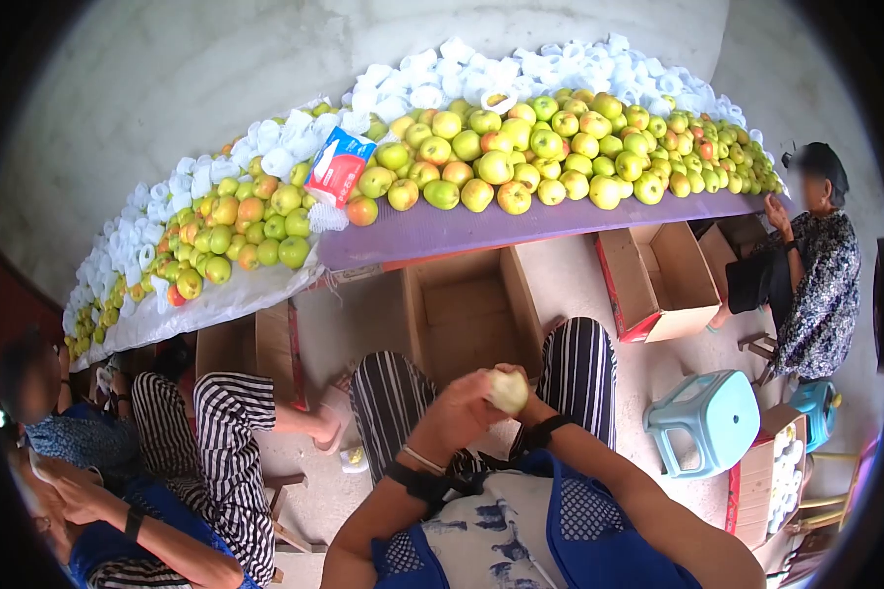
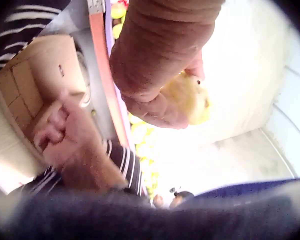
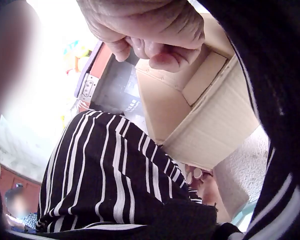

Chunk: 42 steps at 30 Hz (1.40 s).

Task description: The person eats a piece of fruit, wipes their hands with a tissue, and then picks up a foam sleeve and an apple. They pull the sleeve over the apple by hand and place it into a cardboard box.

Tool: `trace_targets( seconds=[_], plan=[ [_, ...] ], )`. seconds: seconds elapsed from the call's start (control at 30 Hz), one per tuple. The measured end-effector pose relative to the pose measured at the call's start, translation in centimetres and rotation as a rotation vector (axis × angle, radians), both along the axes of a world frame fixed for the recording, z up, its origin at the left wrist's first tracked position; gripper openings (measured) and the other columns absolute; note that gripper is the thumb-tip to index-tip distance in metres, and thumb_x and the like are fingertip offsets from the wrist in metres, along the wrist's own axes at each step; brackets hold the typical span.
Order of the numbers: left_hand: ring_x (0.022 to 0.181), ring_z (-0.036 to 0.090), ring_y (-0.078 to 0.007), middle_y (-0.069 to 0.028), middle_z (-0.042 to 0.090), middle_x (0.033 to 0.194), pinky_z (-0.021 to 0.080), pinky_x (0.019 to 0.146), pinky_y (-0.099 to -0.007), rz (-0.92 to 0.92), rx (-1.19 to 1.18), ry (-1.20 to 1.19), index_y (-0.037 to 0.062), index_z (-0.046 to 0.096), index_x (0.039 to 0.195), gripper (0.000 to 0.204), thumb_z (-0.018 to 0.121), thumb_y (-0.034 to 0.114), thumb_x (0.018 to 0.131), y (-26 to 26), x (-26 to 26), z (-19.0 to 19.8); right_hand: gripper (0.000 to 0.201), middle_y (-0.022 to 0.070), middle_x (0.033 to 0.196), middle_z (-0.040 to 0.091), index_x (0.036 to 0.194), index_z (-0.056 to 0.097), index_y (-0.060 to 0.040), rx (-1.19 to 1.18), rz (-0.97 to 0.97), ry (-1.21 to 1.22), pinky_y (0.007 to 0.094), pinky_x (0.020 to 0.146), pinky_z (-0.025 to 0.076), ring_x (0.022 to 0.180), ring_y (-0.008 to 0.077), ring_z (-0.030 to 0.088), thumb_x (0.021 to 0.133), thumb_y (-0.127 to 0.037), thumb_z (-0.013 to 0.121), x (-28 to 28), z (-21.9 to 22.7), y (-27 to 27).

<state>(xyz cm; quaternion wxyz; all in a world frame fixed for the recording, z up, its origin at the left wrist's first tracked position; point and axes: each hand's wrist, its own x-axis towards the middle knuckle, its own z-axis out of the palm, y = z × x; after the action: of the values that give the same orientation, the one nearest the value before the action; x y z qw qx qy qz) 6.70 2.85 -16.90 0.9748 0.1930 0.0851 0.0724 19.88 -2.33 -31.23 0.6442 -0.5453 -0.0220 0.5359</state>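
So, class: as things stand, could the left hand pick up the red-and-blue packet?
Probably not: the left hand holds an apple, and the packet lies farther ahead, among heaped apples, though nothing visible blocks the way.

Head view: open mouth of cardboard box (image 1: 424, 302) ahead of left hand (image 1: 457, 410) and right hand (image 3: 150, 30), way in from above. Left knee (image 1: 387, 385) and right knee (image 1: 581, 368) flank it, narrowing sideways room. Beyond box, table edge (image 1: 430, 257) crosses; bare strip of purple mat (image 1: 442, 236) along it, then heaped apples (image 1: 545, 147) block low reach. Floor (image 1: 631, 395) gap between right knee and blue stool (image 1: 707, 422). Pale fruit (image 1: 508, 391) in left hand takes up room toward right hand
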Motion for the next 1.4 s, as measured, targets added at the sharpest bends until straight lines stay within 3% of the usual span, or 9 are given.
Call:
trace_targets(
  seconds=[0.07, 0.4, 0.53, 0.67, 0.77, 0.97, 1.07, 1.27, 1.4],
  plan=[
    [0.101, 0.055, -0.0245, -0.0115, 0.056, 0.111, 0.042, 0.091, -0.0427, 0.160, 0.073, 0.019, 0.0018, 0.052, 0.110, 0.031, 0.048, 0.024, 0.089, 2.5, -1.1, -0.4, 0.028, -0.0003, 0.053, 0.041, 0.059, 0.050, -0.0090, -0.255, 0.139, -0.385, 0.0267, 0.037, 0.032, 0.044, 0.0103, 0.038, 0.074, -0.027, 0.065, -0.5, 3.2, -0.1],
    [0.105, 0.048, -0.0321, -0.0157, 0.052, 0.114, 0.041, 0.090, -0.0454, 0.472, 0.283, -0.248, -0.0005, 0.051, 0.111, 0.045, 0.063, 0.028, 0.079, 3.4, -12.4, 19.8, 0.027, 0.0020, 0.061, 0.044, 0.069, 0.053, -0.0046, -0.217, 0.126, -0.344, 0.0295, 0.044, 0.037, 0.052, 0.0131, 0.043, 0.074, -0.028, 0.065, -0.7, 5.6, -0.8],
    [0.092, 0.039, -0.0234, -0.0099, 0.048, 0.104, 0.036, 0.081, -0.0384, 0.655, 0.351, -0.290, -0.0037, 0.046, 0.112, 0.051, 0.064, 0.030, 0.078, -0.1, -13.7, 24.5, 0.027, 0.0022, 0.062, 0.045, 0.069, 0.053, -0.0048, -0.179, 0.132, -0.357, 0.0304, 0.044, 0.037, 0.054, 0.0136, 0.043, 0.074, -0.029, 0.064, -0.9, 5.4, -1.4],
    [0.105, 0.046, -0.0286, -0.0130, 0.051, 0.115, 0.038, 0.093, -0.0417, 0.687, 0.250, -0.337, 0.0018, 0.047, 0.117, 0.050, 0.063, 0.029, 0.079, -1.9, -11.1, 24.6, 0.038, 0.0043, 0.067, 0.047, 0.091, 0.055, 0.0013, -0.145, 0.099, -0.372, 0.0272, 0.041, 0.035, 0.051, 0.0127, 0.043, 0.073, -0.031, 0.066, -1.2, 5.2, -2.0],
    [0.102, 0.046, -0.0280, -0.0148, 0.046, 0.109, 0.048, 0.086, -0.0367, 0.622, 0.046, -0.280, -0.0066, 0.041, 0.119, 0.057, 0.065, 0.025, 0.078, -3.1, -7.6, 23.7, 0.047, 0.0051, 0.069, 0.048, 0.103, 0.053, 0.0039, -0.219, 0.169, -0.376, 0.0282, 0.043, 0.037, 0.053, 0.0135, 0.044, 0.074, -0.031, 0.065, -0.8, 6.6, -2.6],
    [0.104, 0.045, -0.0259, -0.0138, 0.049, 0.108, 0.045, 0.091, -0.0323, 0.387, -0.273, -0.348, -0.0055, 0.047, 0.115, 0.053, 0.067, 0.024, 0.076, -3.0, -3.8, 20.6, 0.053, 0.0057, 0.071, 0.049, 0.110, 0.051, 0.0046, -0.239, 0.080, -0.379, 0.0282, 0.045, 0.038, 0.056, 0.0144, 0.045, 0.074, -0.032, 0.065, -0.7, 5.9, -2.9],
    [0.105, 0.045, -0.0256, -0.0118, 0.051, 0.107, 0.045, 0.091, -0.0326, 0.368, -0.288, -0.353, -0.0017, 0.049, 0.114, 0.050, 0.067, 0.024, 0.075, -2.4, -2.9, 19.6, 0.056, 0.0069, 0.076, 0.050, 0.113, 0.048, 0.0048, -0.215, 0.236, -0.344, 0.0283, 0.047, 0.040, 0.061, 0.0149, 0.047, 0.074, -0.032, 0.065, 0.5, 4.8, -2.6],
    [0.117, 0.040, -0.0322, -0.0122, 0.049, 0.121, 0.035, 0.101, -0.0426, 0.540, 0.008, -0.363, 0.0038, 0.049, 0.116, 0.044, 0.064, 0.019, 0.078, -1.8, -1.3, 17.7, 0.063, 0.0105, 0.086, 0.054, 0.116, 0.046, 0.0077, -0.267, 0.187, -0.350, 0.0290, 0.048, 0.042, 0.064, 0.0172, 0.052, 0.073, -0.033, 0.066, -0.2, 5.9, -2.5],
    [0.117, 0.042, -0.0338, -0.0132, 0.049, 0.122, 0.031, 0.104, -0.0462, 0.637, 0.379, -0.385, 0.0024, 0.045, 0.120, 0.047, 0.063, 0.019, 0.080, -2.1, -0.8, 17.7, 0.037, 0.0067, 0.073, 0.052, 0.091, 0.058, 0.0011, -0.263, 0.116, -0.381, 0.0296, 0.048, 0.041, 0.060, 0.0161, 0.049, 0.074, -0.031, 0.064, -0.3, 5.2, -2.1]
  ],
)
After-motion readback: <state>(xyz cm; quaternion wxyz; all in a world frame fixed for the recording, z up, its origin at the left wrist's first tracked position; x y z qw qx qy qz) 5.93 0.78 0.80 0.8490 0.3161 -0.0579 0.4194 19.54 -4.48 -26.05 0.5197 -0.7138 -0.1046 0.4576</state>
